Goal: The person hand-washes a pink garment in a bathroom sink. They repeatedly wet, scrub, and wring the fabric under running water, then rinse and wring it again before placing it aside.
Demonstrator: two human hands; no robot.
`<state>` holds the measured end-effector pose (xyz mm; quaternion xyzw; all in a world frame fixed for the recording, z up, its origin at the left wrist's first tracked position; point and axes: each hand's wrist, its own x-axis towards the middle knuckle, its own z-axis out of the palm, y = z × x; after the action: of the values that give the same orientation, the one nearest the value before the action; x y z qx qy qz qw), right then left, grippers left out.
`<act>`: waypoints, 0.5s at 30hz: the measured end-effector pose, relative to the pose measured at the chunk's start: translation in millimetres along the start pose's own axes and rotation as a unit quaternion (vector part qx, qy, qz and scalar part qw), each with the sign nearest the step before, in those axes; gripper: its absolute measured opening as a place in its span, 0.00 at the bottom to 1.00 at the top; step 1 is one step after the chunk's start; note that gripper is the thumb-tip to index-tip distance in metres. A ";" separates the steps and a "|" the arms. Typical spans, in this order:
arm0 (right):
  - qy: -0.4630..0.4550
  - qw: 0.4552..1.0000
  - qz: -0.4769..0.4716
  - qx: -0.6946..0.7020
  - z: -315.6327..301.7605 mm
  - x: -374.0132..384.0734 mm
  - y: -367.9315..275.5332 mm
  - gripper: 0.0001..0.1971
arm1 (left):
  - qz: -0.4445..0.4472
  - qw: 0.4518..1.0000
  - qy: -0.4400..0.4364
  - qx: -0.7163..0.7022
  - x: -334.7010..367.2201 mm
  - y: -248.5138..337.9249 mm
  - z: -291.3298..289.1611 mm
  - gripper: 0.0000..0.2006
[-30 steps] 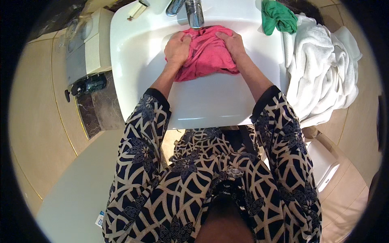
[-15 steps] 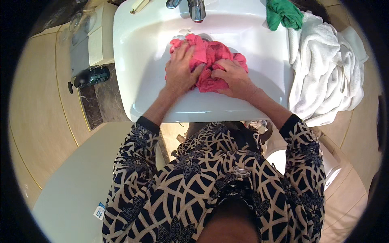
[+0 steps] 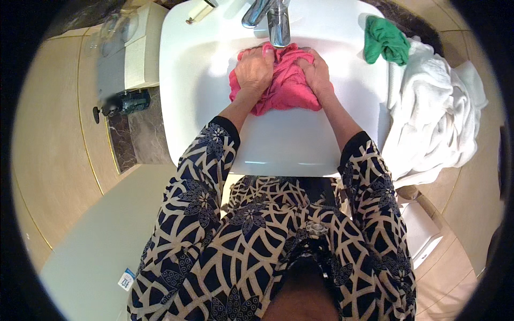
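Observation:
A wet-looking pink-red cloth (image 3: 289, 88) lies bunched in the white washbasin (image 3: 209, 144), just below the chrome tap (image 3: 278, 27). My left hand (image 3: 255, 70) presses on its left part, with the fingers curled into the fabric and the thumb along its upper edge. At the cloth's right side my right hand (image 3: 317, 76) grips the edge, its fingertips partly hidden in the folds. Between the two hands the fabric is creased. Under the cloth the basin's drain is out of sight.
A crumpled green cloth (image 3: 386, 41) hangs on the basin's right rim, beside a large heap of white towels (image 3: 436, 112). To the left stand a cream box (image 3: 143, 53) and a dark pump bottle (image 3: 133, 101). A small bar-like item (image 3: 201, 10) rests by the tap.
Both hands have shifted toward the tap with the pink cloth. My right hand has turned and moved to the cloth's right edge. The cloth now lies flatter and wider.

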<state>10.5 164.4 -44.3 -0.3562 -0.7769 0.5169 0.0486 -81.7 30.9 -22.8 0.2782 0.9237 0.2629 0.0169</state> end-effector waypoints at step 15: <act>0.196 0.758 -0.532 -0.322 -33.2 -41.7 -173.7 0.18 | -0.079 0.997 -0.014 -0.014 -37.7 -6.8 -23.9 0.18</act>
<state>-31.2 128.0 128.7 0.0266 -0.9356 0.0464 0.3491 -57.5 -5.0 -10.0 0.2081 0.9385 0.2700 0.0546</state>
